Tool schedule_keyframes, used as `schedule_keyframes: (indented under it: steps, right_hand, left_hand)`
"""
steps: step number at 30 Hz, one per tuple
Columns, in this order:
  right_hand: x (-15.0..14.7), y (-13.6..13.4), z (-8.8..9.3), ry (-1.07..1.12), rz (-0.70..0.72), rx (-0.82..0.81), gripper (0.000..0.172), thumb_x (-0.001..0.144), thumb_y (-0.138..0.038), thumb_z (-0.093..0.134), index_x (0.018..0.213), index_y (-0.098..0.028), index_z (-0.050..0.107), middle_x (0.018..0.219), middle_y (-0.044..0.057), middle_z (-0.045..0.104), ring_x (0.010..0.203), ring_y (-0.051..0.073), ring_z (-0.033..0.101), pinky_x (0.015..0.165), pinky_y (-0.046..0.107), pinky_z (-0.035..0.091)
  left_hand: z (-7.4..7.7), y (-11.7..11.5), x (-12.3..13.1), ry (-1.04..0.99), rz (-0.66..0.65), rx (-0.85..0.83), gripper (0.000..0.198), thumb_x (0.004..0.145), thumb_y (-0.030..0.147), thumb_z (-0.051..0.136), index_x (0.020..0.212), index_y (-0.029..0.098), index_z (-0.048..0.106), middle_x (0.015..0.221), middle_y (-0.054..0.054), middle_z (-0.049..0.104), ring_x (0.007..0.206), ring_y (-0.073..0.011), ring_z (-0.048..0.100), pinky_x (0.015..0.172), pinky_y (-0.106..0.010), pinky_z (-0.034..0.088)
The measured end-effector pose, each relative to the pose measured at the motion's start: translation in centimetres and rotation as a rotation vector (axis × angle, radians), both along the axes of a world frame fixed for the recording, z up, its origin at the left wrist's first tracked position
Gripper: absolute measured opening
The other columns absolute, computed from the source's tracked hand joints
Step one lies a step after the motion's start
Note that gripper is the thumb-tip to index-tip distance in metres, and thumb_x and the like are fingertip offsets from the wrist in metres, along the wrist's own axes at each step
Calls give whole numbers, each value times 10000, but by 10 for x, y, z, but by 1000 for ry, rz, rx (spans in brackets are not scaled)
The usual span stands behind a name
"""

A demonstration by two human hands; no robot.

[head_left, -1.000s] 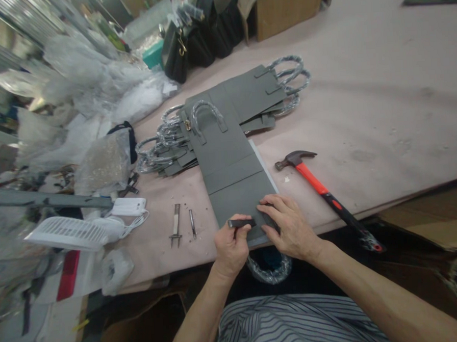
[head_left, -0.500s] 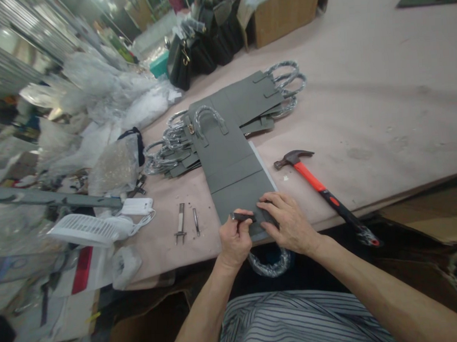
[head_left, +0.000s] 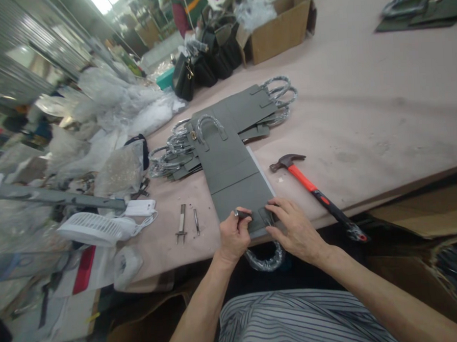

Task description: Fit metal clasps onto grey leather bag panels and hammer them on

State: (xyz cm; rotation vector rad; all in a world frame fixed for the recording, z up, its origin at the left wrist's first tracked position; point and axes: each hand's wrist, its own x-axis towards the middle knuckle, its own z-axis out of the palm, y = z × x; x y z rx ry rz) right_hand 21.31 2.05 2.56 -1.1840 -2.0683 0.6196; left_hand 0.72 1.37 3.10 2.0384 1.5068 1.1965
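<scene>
A long grey bag panel [head_left: 232, 176] lies flat on the pink table, running away from me. Its near handle [head_left: 266, 258], wrapped in clear plastic, hangs over the table edge. My left hand [head_left: 234, 234] is closed on a small dark tool [head_left: 242, 213] held against the panel's near end. My right hand [head_left: 292, 226] presses its fingers down on the grey handle tabs [head_left: 262, 216] at that same end, beside the tool.
A hammer [head_left: 316, 194] with a red and black handle lies right of the panel. A metal punch and a pin [head_left: 187, 223] lie left of it. A stack of grey panels [head_left: 244, 106] sits farther back. A white fan [head_left: 93, 229] and plastic bags crowd the left. A cardboard box [head_left: 278, 28] and black bags [head_left: 207, 62] stand at the back.
My left hand has brought the small dark tool forward and down onto the panel's end. My right hand has shifted slightly toward the table edge. The camera has tilted up.
</scene>
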Motion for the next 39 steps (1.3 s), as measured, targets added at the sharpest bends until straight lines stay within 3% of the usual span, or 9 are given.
schedule_keyframes:
  steps: [7,13,19,27,32,36,39]
  right_hand:
    - [17,2,-6,-63,-69,1,390,902,-280,603,1272,-169,550,1304,165,556,1198,324,553,1031,523,490]
    - [37,9,-1,-111,-206,96,382,920,-356,562,1247,-160,587,1227,173,606,1149,341,587,996,532,499]
    - [64,16,-1,-191,-317,136,375,918,-354,521,1201,-128,614,1216,196,609,1139,348,588,1004,519,493]
    - [78,8,-10,-220,-335,120,361,904,-350,523,1164,-127,636,1182,190,621,1101,345,591,956,512,505]
    - [87,10,-11,-353,-383,132,369,906,-343,520,1173,-113,628,1210,199,608,1077,351,590,927,501,502]
    - [93,17,-7,-502,-407,42,317,878,-333,544,1100,-126,633,1089,190,628,976,342,602,834,462,502]
    - [91,25,3,-514,-421,-151,200,842,-297,559,972,-162,631,917,146,610,833,302,597,722,407,469]
  left_hand:
    - [1,1,1,-6,4,-29,120,940,176,533,978,188,647,877,-37,736,743,-138,703,715,-229,556]
    - [-1,1,6,82,-6,15,121,949,223,538,989,190,648,826,-43,730,671,-144,694,658,-233,557]
    - [0,2,10,-10,73,26,109,923,166,522,951,194,624,832,-38,736,748,-154,723,726,-242,574]
    - [0,2,6,40,-2,30,105,929,182,536,969,182,633,828,-37,726,720,-148,711,697,-236,566]
    - [4,4,3,56,-61,-3,108,927,192,538,967,191,639,808,-21,717,674,-134,690,665,-226,556]
    - [0,2,7,37,11,20,106,929,199,536,973,190,631,832,-33,727,705,-144,704,694,-237,566]
    - [-3,1,9,57,34,23,101,927,201,540,971,192,630,826,-40,728,717,-156,711,697,-246,570]
